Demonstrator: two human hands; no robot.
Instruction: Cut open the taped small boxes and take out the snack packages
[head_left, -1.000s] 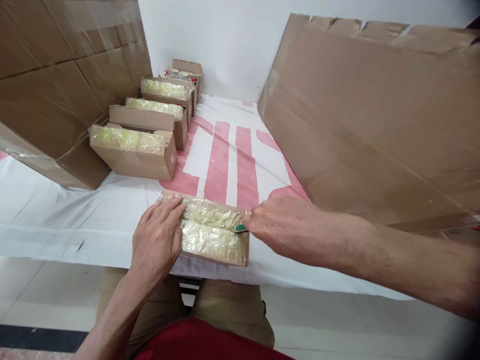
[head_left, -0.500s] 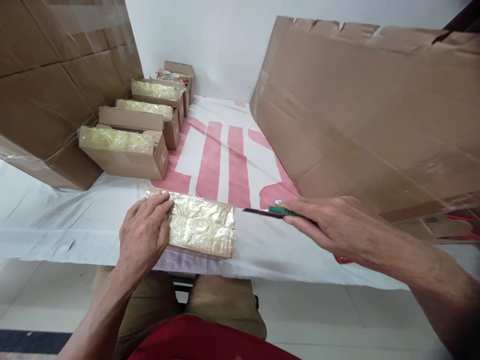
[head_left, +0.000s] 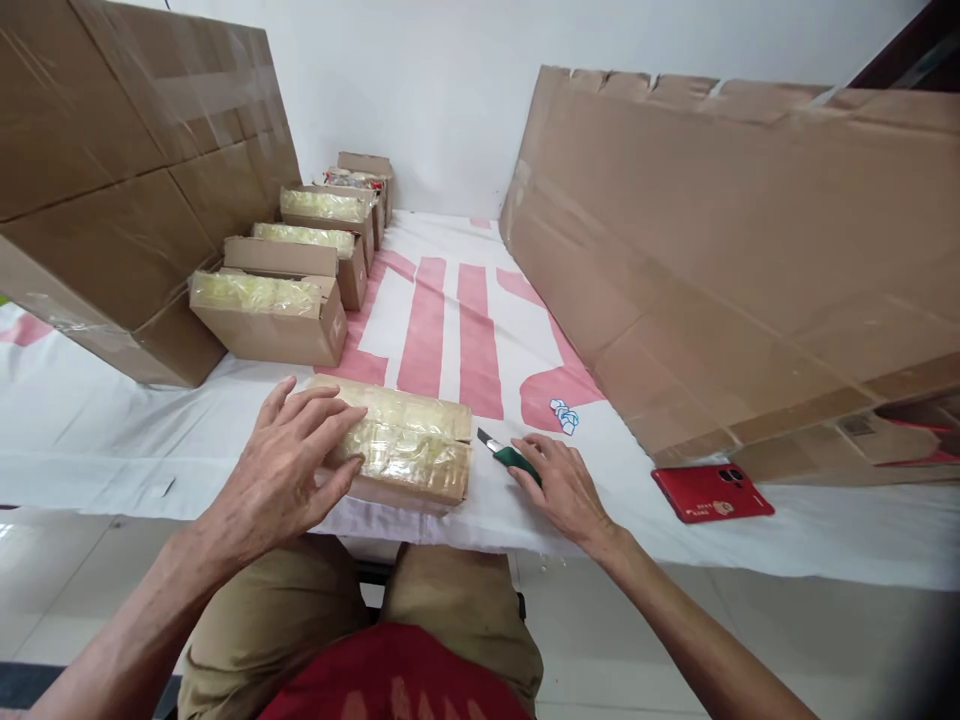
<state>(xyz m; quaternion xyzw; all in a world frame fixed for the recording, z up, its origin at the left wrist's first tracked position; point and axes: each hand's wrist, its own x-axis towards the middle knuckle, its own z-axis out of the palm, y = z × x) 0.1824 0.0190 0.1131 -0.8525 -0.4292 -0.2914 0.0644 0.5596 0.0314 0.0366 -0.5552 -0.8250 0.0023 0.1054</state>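
A small cardboard box (head_left: pixel 409 450) lies near the table's front edge, its top covered with shiny, yellowish clear tape. A lengthwise seam line shows across the top. My left hand (head_left: pixel 296 455) rests over the box's left end, fingers spread and thumb apart. To the right of the box, a utility knife (head_left: pixel 517 460) with a green handle lies low at the tabletop, its blade out and pointing at the box's right end. Around the back of its handle are the fingers of my right hand (head_left: pixel 562 490); part of the handle is hidden under them.
Several opened small boxes (head_left: pixel 289 335) with yellowish taped flaps stand in a row at the left. Large cartons (head_left: pixel 187 220) rise behind them. A big cardboard panel (head_left: pixel 735 260) borders the right. A red phone (head_left: pixel 712 492) and bluish-white scraps (head_left: pixel 564 416) lie on the cloth.
My right hand has brought the knife lower and nearer to me, from above the cloth to the tabletop. My left hand's fingers have spread. The phone has come into full view.
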